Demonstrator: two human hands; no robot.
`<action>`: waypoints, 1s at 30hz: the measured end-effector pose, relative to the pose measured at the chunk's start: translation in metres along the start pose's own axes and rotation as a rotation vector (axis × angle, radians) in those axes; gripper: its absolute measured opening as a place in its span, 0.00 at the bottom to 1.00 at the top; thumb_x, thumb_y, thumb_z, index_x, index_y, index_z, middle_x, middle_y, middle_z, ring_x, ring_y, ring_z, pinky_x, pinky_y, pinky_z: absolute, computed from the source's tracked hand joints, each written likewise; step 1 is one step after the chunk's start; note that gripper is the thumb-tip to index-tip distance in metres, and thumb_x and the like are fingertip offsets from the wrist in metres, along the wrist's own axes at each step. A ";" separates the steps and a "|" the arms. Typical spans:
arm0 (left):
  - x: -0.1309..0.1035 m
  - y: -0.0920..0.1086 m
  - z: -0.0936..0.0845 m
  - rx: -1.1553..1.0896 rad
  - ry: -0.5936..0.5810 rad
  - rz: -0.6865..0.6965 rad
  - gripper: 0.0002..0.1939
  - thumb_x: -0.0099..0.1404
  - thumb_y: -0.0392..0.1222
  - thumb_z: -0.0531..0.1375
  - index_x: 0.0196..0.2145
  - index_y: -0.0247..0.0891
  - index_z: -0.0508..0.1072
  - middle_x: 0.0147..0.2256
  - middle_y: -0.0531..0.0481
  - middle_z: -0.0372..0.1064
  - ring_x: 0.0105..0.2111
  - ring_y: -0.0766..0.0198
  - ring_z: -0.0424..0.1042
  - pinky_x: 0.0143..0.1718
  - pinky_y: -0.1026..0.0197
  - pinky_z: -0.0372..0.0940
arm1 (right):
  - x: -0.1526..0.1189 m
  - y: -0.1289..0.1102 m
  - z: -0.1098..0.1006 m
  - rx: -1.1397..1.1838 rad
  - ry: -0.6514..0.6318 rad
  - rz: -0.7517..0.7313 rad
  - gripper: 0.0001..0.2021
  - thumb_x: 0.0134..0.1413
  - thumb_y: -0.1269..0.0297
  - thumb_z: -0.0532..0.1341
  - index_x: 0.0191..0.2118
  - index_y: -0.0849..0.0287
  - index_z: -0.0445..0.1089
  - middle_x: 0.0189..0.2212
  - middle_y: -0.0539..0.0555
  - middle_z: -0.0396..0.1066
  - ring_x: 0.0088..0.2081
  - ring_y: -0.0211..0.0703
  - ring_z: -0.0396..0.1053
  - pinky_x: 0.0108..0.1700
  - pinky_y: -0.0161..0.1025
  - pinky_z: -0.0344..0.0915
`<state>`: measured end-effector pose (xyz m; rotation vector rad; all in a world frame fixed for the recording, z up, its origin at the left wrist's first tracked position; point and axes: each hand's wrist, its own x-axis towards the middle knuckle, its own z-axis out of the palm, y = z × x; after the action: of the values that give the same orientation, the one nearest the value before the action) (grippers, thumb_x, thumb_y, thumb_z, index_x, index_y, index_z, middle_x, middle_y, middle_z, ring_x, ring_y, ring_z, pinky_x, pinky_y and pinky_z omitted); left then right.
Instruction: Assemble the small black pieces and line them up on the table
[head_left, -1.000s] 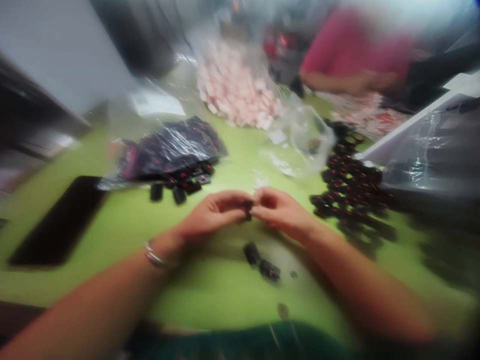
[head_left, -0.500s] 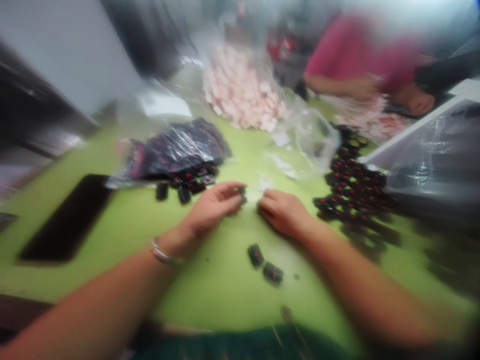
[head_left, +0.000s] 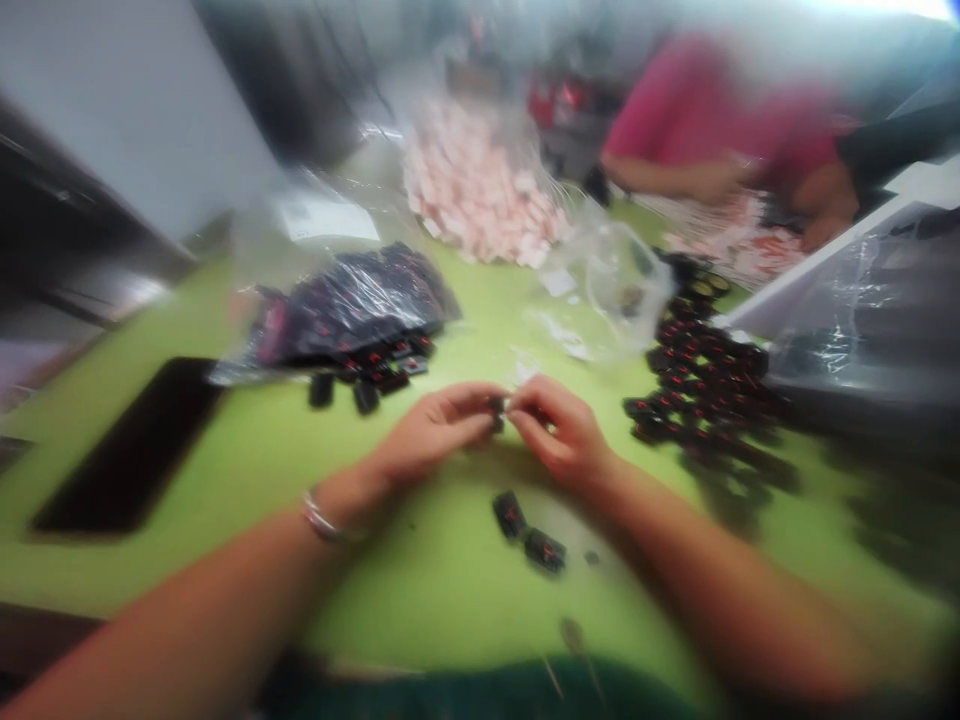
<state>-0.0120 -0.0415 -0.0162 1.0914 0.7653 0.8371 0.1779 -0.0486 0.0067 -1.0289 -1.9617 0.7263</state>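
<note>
Between the fingertips of my left hand [head_left: 442, 425] is a small black part [head_left: 497, 412], gripped at its edge and mostly hidden. My right hand [head_left: 562, 425] meets it from the other side, thumb and forefinger pinched together; what they hold, if anything, is too small to make out. On the table below my hands lie two black parts [head_left: 529, 532] with red marks. Just beyond my fingers are small clear or white bits [head_left: 527, 365], blurred.
A clear bag of black parts [head_left: 352, 300] spills at the left, near a dark flat slab [head_left: 131, 445]. Loose black parts [head_left: 701, 370] are heaped at right beside a plastic-wrapped box [head_left: 862, 300]. Behind stand a bag of pale pink pieces [head_left: 480, 190] and a crumpled clear bag [head_left: 615, 285]. Across sits a person in pink [head_left: 712, 120].
My right hand has moved left and up to the black part, its fingers now pinched against it. My left hand has shifted slightly right. The other person's hand has moved a little.
</note>
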 end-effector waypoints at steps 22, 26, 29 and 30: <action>-0.002 0.003 0.004 0.262 0.037 0.172 0.14 0.60 0.39 0.62 0.45 0.38 0.74 0.44 0.45 0.74 0.42 0.60 0.72 0.47 0.59 0.65 | 0.004 -0.012 -0.003 0.420 -0.080 0.634 0.11 0.47 0.56 0.64 0.28 0.59 0.66 0.16 0.43 0.59 0.15 0.29 0.53 0.16 0.30 0.50; 0.001 0.002 0.003 0.175 0.091 0.122 0.15 0.58 0.40 0.64 0.45 0.36 0.73 0.40 0.45 0.75 0.39 0.61 0.73 0.44 0.59 0.66 | 0.003 -0.015 -0.001 0.481 -0.085 0.657 0.10 0.50 0.57 0.62 0.27 0.60 0.67 0.14 0.44 0.61 0.14 0.29 0.56 0.15 0.29 0.53; 0.002 0.001 0.002 0.174 0.082 0.126 0.16 0.58 0.40 0.65 0.44 0.36 0.73 0.39 0.45 0.75 0.38 0.60 0.73 0.43 0.59 0.67 | 0.003 -0.016 0.001 0.504 -0.072 0.673 0.09 0.48 0.60 0.62 0.26 0.60 0.67 0.15 0.44 0.63 0.14 0.29 0.57 0.14 0.28 0.54; 0.002 0.001 0.002 0.181 0.072 0.129 0.16 0.58 0.40 0.65 0.44 0.36 0.74 0.39 0.45 0.75 0.38 0.60 0.73 0.43 0.59 0.67 | 0.004 -0.016 0.001 0.501 -0.065 0.677 0.09 0.48 0.60 0.62 0.26 0.60 0.67 0.15 0.44 0.63 0.14 0.29 0.57 0.14 0.28 0.54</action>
<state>-0.0100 -0.0406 -0.0150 1.2880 0.8507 0.9338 0.1691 -0.0540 0.0199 -1.3509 -1.3406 1.5399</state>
